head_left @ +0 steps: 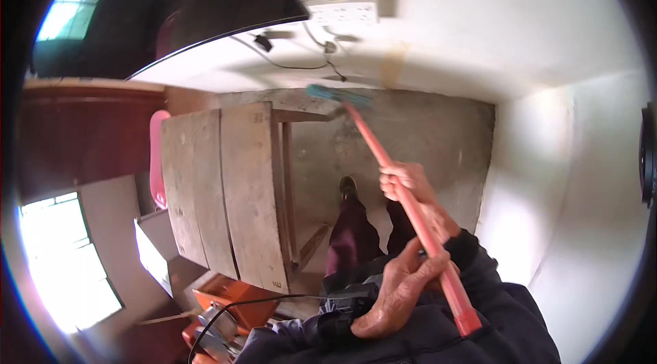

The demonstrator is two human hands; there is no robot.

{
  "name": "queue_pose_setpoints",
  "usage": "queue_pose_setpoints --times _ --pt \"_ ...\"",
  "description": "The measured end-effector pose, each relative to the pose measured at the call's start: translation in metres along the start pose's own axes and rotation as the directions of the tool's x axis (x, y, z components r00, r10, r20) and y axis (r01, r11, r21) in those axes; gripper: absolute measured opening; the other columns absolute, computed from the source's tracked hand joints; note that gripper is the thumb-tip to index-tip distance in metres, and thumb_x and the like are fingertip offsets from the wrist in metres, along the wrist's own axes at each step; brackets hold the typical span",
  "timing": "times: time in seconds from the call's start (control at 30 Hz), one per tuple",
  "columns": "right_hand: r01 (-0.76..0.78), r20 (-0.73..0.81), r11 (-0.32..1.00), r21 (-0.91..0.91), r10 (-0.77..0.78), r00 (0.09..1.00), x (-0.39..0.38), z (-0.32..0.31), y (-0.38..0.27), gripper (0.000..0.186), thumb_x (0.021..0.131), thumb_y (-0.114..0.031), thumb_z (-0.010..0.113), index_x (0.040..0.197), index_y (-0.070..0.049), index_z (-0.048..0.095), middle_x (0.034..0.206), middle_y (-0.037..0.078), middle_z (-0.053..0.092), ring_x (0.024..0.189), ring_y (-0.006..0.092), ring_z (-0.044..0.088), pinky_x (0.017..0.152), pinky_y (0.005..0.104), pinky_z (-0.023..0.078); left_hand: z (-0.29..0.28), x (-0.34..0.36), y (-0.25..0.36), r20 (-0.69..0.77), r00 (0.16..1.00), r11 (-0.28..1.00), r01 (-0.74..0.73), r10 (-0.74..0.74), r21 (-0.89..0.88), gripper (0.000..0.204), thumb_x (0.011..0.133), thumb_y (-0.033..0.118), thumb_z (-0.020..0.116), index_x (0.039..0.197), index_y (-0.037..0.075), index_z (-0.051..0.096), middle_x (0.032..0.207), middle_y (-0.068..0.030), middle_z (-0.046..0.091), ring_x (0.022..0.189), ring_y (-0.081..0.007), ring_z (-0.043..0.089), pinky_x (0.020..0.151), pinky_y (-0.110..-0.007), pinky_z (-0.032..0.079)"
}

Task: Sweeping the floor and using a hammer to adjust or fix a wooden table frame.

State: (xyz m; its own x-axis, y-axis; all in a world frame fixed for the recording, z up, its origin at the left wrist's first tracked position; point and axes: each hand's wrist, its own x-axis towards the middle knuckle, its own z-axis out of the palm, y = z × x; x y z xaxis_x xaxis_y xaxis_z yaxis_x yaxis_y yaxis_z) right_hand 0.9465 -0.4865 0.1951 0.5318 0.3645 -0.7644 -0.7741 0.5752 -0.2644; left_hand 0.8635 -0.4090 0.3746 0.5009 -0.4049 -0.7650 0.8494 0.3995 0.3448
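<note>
I hold a broom by its pink-red handle (368, 136), which slants from my body toward the far wall. Its teal head (339, 95), smeared by motion, is down at floor level where floor and wall meet; its bristles are not clear. My right hand (413, 184) is wrapped round the middle of the handle. Closer to my body, my left hand (404, 287) grips the upper part, thumb along it and most fingers hidden behind. A dark band is on my left wrist.
Left of my legs stands a wooden plank table (239, 193). A large dark screen (198, 8), a socket strip (345, 11) and hanging cables (294, 66) are by the far wall. A white wall (547, 158) bounds the right; orange boxes (236, 295) sit lower left.
</note>
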Motion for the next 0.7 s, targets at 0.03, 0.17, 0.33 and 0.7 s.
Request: queue_pose_setpoints --times 0.03,0.17,0.33,0.7 --pt "0.008 -0.048 0.997 -0.071 -0.011 0.999 -0.017 0.001 -0.004 0.014 0.085 -0.006 0.054 0.074 -0.004 0.047 0.064 0.003 0.048 0.045 0.0080 0.044 0.037 0.0214 0.034 -0.003 -0.004 -0.001 0.090 0.996 1.000 0.027 -0.027 -0.003 0.040 0.093 0.029 0.051 0.115 -0.003 0.044 0.091 -0.0133 0.059 0.074 -0.0185 0.061 0.068 -0.029 0.052" --pt "0.008 -0.061 0.962 -0.273 -0.026 0.998 -0.053 -0.024 -0.024 0.015 0.086 -0.007 0.054 0.073 -0.003 0.047 0.062 0.002 0.047 0.045 0.0079 0.043 0.038 0.0207 0.032 -0.016 0.000 0.003 0.254 0.967 0.995 0.006 -0.031 0.097 0.039 0.095 0.029 0.048 0.112 -0.006 0.051 0.088 -0.0116 0.061 0.073 -0.0161 0.062 0.068 -0.028 0.051" --pt "-0.106 -0.109 0.865 -0.490 0.060 0.992 -0.105 -0.048 -0.054 0.015 0.084 -0.009 0.052 0.071 -0.003 0.048 0.060 0.002 0.047 0.045 0.0082 0.045 0.038 0.0218 0.033 -0.063 -0.002 -0.023 0.091 0.980 0.976 -0.189 0.180 0.108 0.043 0.095 0.027 0.047 0.122 -0.006 0.047 0.089 -0.0120 0.061 0.074 -0.0167 0.062 0.067 -0.028 0.051" --pt "-0.011 0.014 0.696 -0.718 0.030 0.999 -0.156 0.028 -0.067 0.031 0.083 -0.011 0.047 0.109 0.004 0.054 0.061 -0.001 0.043 0.045 0.0053 0.042 0.037 0.0186 0.031 -0.167 -0.032 -0.067 -0.469 0.788 0.904 -0.425 0.398 0.053 0.042 0.092 0.025 0.052 0.118 -0.007 0.049 0.087 -0.0137 0.061 0.073 -0.0186 0.062 0.066 -0.028 0.052"
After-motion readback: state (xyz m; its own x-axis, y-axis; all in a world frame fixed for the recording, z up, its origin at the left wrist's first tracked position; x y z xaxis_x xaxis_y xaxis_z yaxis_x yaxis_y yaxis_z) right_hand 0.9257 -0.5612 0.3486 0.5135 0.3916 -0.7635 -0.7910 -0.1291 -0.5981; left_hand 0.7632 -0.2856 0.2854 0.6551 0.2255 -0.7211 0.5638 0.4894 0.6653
